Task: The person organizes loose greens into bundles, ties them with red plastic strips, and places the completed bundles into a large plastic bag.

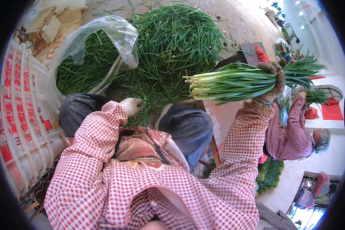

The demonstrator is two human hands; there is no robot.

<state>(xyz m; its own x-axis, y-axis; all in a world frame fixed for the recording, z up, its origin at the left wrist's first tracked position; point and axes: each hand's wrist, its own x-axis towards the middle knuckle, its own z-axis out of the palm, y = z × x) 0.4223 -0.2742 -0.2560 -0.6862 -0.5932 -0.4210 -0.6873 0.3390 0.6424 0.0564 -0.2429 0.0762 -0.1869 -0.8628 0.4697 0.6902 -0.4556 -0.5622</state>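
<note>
White slatted plastic forms the crate (pixel 30 111) at the far left, with red markings on its side. Just beside it, a clear plastic bag (pixel 120 28) gapes around loose green leaves, which look unsorted. The left hand (pixel 132 107), in a pale covering, reaches low over the scattered leaves between the knees; its fingers are partly hidden, so I cannot tell how far they are curled or whether they grip anything. Beyond it spreads a big tangled heap of garlic chives (pixel 176 38), and by its size most of the sorting there seems left to do.

One bunch of chives (pixel 230 82) is already gathered and looks nearly trimmed: its pale stem ends point left, roughly level, and I see no tie around it. The right hand (pixel 272 78), in a soiled brown glove, is closed around its leafy end, holding it up, level and clear of the heap. Behind it, red strands (pixel 261 54) rest on a dark stool. Farther right, a co-worker (pixel 289 132) in a checked shirt handles other greens (pixel 317 96), and a lower pile of greens (pixel 271 174) lies neatly, possibly finished work.
</note>
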